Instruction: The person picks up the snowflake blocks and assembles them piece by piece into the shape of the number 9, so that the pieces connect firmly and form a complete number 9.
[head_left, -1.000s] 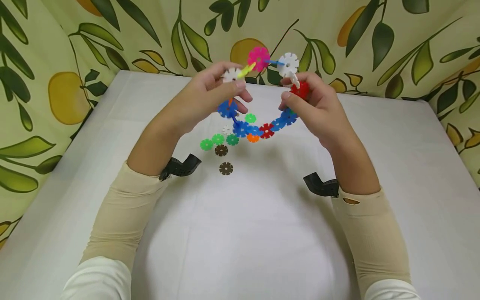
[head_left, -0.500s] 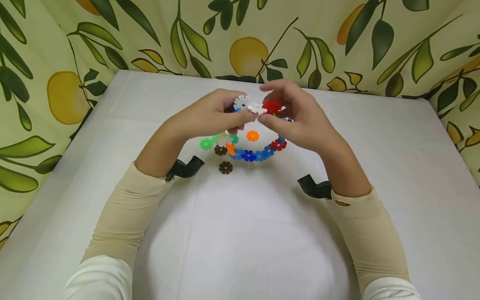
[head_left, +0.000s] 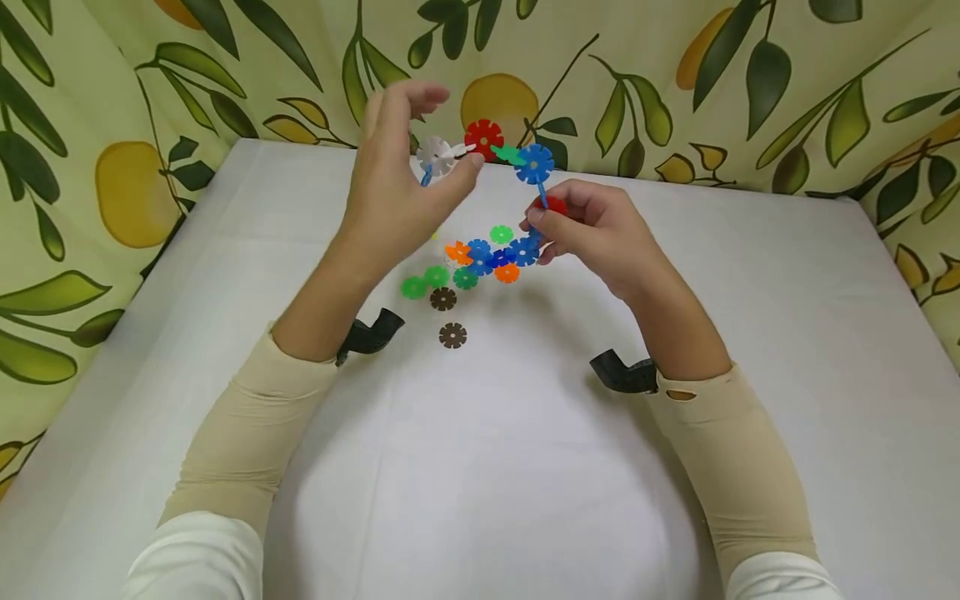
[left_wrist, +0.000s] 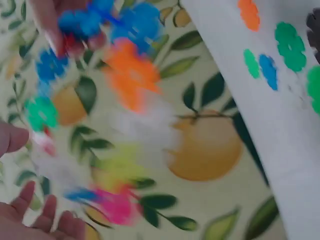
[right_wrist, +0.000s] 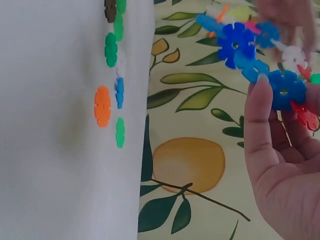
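A closed loop of slotted plastic snowflake discs (head_left: 535, 164) hangs above the table's far part. My right hand (head_left: 596, 233) pinches it between thumb and fingers, by a red disc (head_left: 555, 206) and the blue discs (right_wrist: 284, 90) beside it. With fingers spread and raised, my left hand (head_left: 393, 171) is next to the loop's white disc (head_left: 433, 155) and upper red disc (head_left: 483, 137); nothing is gripped there. Blurred in the left wrist view, the orange disc (left_wrist: 131, 75) and pink disc (left_wrist: 117, 205) belong to the loop. My left hand hides part of the loop in the head view.
Several loose discs lie on the white-covered table (head_left: 480, 467): brown discs (head_left: 452, 336), green discs (head_left: 414, 287), an orange disc (head_left: 507, 273), a light green disc (head_left: 501, 234). A leaf-and-fruit patterned curtain (head_left: 225, 75) stands behind. Black wrist mounts (head_left: 626, 372) jut inward from both sleeves.
The loop was lowered, then lifted again and turned through the hands; the red disc moved from the right side to the top. My left hand has let go and risen.
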